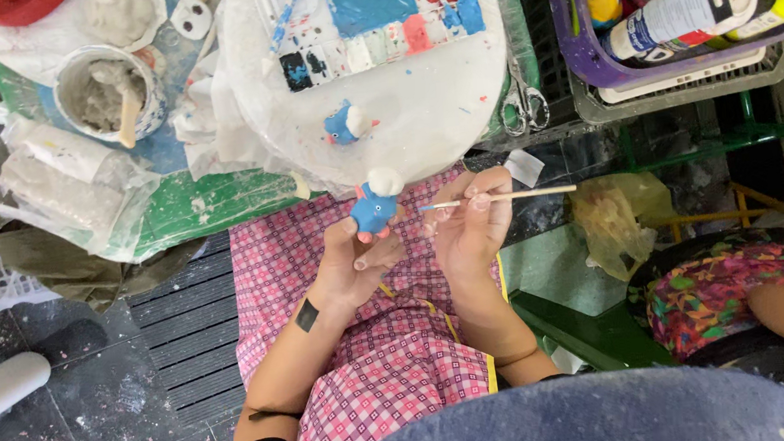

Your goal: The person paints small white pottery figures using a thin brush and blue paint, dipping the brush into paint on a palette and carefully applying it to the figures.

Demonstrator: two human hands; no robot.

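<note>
My left hand (354, 260) holds a small blue clay figure (373, 208) with a white top and pink feet, lifted above my lap. My right hand (471, 226) grips a thin wooden paintbrush (503, 197) sideways, its bristle tip pointing left, close to the figure. A second blue and white clay figure (347, 123) lies on the round white board (429, 104) just beyond my hands. On the far part of that board sits a paint palette (365, 15) with blue, red and white patches.
A purple basket (585, 52) of paint bottles stands at the upper right, scissors (523, 100) beside the board. A cup of grey paste with a stick (112, 94) and crumpled plastic lie at the left. Another person's knee in colourful cloth (729, 290) is at the right.
</note>
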